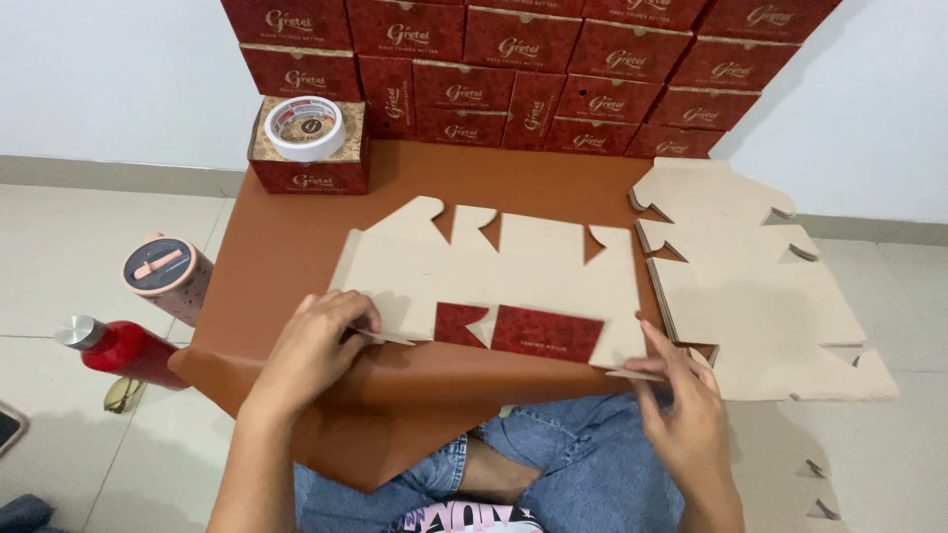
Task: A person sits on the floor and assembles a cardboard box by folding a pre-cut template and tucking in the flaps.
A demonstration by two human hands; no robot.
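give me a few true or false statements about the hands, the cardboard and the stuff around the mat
1. Both hands grip the flat cardboard blank at its near edge. True: the left hand holds the near left corner, the right hand the near right corner.
2. The tape roll lies on the floor. False: it sits on a red box at the mat's far left.
3. A stack of flat blanks lies right of the one in hand. True.
4. The red bottle stands upright on the mat. False: it lies on the floor, left of the brown mat.
5. The red boxes along the wall are piled in rows. True.
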